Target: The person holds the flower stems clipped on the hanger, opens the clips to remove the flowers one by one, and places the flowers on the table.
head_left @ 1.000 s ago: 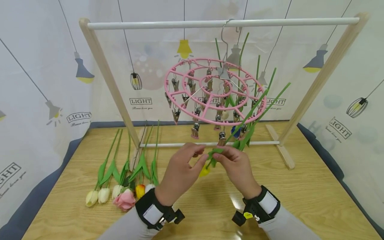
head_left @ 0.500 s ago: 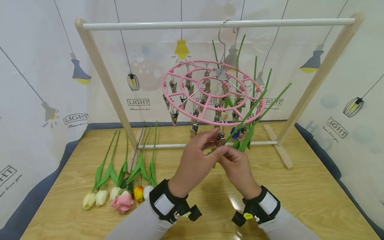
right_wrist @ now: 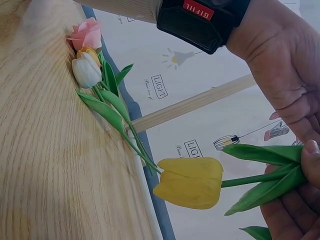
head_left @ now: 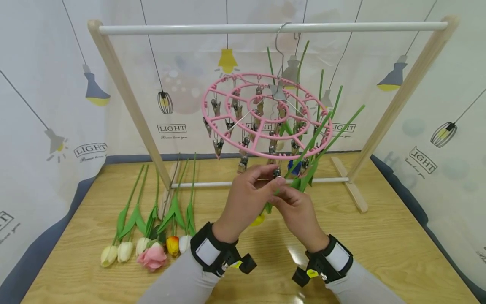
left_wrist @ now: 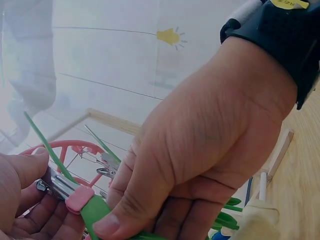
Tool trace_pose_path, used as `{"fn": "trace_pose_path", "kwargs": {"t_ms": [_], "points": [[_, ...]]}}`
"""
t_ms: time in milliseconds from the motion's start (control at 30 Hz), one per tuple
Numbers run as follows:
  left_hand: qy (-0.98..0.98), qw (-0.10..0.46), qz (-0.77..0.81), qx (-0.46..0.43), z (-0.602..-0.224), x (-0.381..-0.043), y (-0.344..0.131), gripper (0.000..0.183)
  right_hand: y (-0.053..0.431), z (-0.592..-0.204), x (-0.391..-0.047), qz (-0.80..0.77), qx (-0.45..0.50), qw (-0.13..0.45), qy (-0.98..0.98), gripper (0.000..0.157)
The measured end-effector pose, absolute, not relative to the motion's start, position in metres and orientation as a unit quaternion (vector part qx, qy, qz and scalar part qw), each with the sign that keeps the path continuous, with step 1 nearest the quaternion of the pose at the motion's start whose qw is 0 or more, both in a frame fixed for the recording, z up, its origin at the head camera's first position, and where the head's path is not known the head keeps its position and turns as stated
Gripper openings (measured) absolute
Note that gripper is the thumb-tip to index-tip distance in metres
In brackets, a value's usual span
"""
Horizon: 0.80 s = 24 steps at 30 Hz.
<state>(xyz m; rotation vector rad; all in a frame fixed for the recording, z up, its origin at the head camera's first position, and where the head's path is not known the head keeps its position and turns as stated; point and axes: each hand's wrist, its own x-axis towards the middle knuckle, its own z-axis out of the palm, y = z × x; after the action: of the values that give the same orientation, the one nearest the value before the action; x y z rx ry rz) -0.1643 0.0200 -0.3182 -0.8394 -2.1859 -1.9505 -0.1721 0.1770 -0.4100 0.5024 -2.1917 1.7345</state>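
Observation:
My left hand [head_left: 243,202] pinches a metal clip [left_wrist: 62,186] that hangs below the near side of a pink round drying hanger [head_left: 262,155]. The clip's pink tips [left_wrist: 79,199] lie over a green part of a yellow tulip [right_wrist: 190,182]. Just beside it, my right hand [head_left: 301,213] pinches the tulip where its leaves [right_wrist: 270,192] meet the stem. The yellow bloom points downward, its petals mostly hidden behind the hands in the head view. In the left wrist view, the green stem runs up past the clip toward the hanger.
Several flowers hang head-down at the hanger's right side, one a blue bloom [head_left: 294,167]. A white rail [head_left: 182,29] on wooden posts [head_left: 129,93] carries the hanger's hook. Several tulips and a pink rose [head_left: 152,257] lie on the table [head_left: 364,253] at left.
My left hand has moved right and up, from beside the tulip's leaves to the hanging clip, which it now pinches. My right hand stays close to the same spot, holding the tulip.

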Motion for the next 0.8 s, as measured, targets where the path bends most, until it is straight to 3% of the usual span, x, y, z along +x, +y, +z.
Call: {"fn": "trace_pose_path", "kwargs": {"t_ms": [233, 467, 800], "points": [[-0.697, 0.064, -0.650, -0.297, -0.349, -0.186, 0.025, 0.038, 0.177, -0.409, -0.171, 0.591, 0.173, 0.152, -0.773, 0.015], [-0.701, 0.063, -0.648, -0.292, -0.330, -0.172, 0.022, 0.034, 0.177, -0.408, -0.170, 0.580, 0.170, 0.156, -0.781, 0.014], [-0.680, 0.110, -0.657, -0.307, -0.323, -0.166, 0.024, 0.027, 0.176, -0.408, -0.171, 0.576, 0.172, 0.157, -0.784, 0.014]]}}
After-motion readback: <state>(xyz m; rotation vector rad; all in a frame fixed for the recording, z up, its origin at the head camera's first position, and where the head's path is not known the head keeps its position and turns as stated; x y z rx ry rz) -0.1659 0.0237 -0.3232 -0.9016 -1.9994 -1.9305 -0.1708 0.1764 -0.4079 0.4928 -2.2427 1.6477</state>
